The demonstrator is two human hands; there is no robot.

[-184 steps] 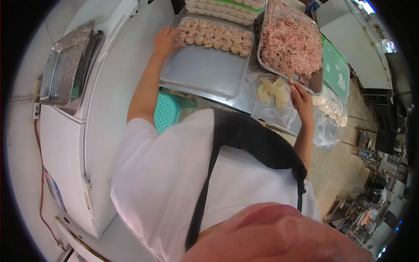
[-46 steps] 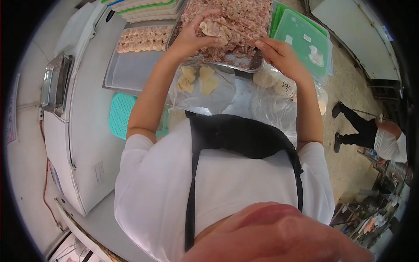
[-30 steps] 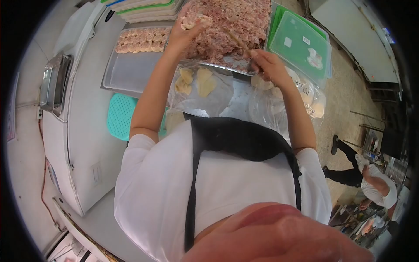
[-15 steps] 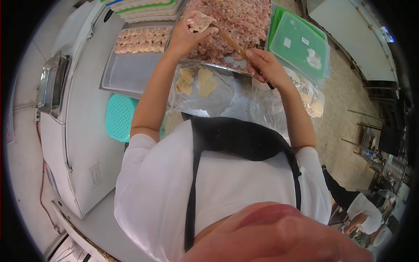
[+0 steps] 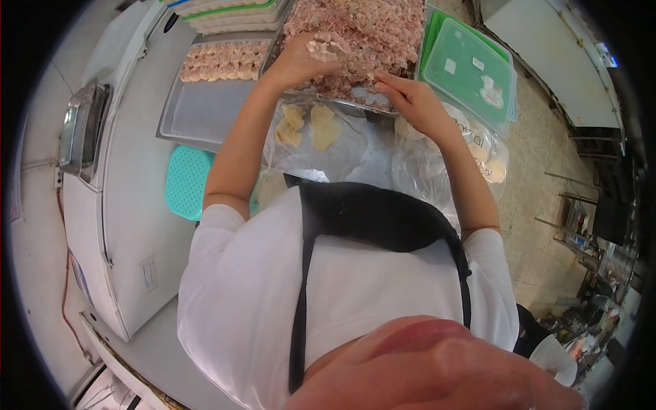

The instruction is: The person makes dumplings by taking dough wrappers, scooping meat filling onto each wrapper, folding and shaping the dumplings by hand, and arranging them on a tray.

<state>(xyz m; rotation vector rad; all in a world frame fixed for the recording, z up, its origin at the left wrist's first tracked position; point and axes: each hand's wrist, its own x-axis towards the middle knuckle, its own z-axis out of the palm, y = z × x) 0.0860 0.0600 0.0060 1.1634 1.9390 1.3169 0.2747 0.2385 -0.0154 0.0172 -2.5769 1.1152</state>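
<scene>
My left hand (image 5: 305, 61) is closed around a meat-filled dumpling (image 5: 322, 49), over the near left part of a big metal tray of minced meat (image 5: 362, 27). My right hand (image 5: 415, 102) is at the tray's near edge, its fingers closed on a wooden spatula that is mostly hidden now and hard to tell from the meat. Just below the hands, loose pale dough wrappers (image 5: 324, 128) lie on a plastic sheet (image 5: 301, 160). To the left, rows of filled dumplings (image 5: 225, 60) sit at the far end of a grey tray (image 5: 205, 113).
Stacked containers with coloured rims (image 5: 232, 17) stand at the back left. Green-lidded boxes (image 5: 468, 68) flank the meat on the right, above a plastic bag of wrappers (image 5: 471, 147). A turquoise perforated basket (image 5: 188, 183) and a white freezer (image 5: 130, 225) are left. Another person (image 5: 553, 359) is lower right.
My left hand has lowered slightly and moved right with the dumpling. My right hand has turned, and the spatula, plainly visible before across the tray, is now mostly hidden. The other person has shifted.
</scene>
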